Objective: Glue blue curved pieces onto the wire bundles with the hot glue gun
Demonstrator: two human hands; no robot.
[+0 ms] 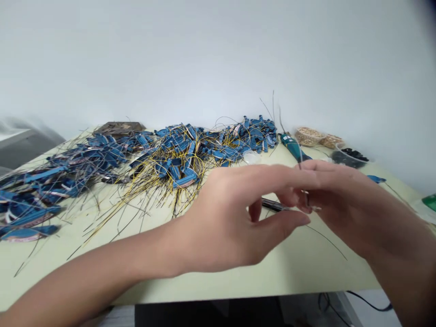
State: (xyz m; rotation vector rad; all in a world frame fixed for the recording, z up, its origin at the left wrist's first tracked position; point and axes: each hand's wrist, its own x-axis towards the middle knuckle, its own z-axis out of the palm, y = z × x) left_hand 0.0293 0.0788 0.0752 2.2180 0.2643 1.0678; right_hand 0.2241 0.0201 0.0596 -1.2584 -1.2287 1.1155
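My left hand (pixel 238 218) hovers over the pale green table (pixel 211 277), fingers stretched toward the right and meeting my right hand (pixel 344 204). The right hand's fingers are pinched together around a thin wire (pixel 327 238) that trails down to the right and also rises above the fingers. A dark thin tool or rod (pixel 274 205) shows between the two hands. A large heap of blue pieces tangled with yellow and dark wires (pixel 170 159) lies behind the hands, spreading to the left edge.
A teal-handled tool (pixel 292 146) lies at the back right. Beside it stand small clear tubs, two with tan bits (pixel 308 135) and one with black bits (pixel 349 156). A brown box (pixel 119 127) sits at the back left. A white wall is behind.
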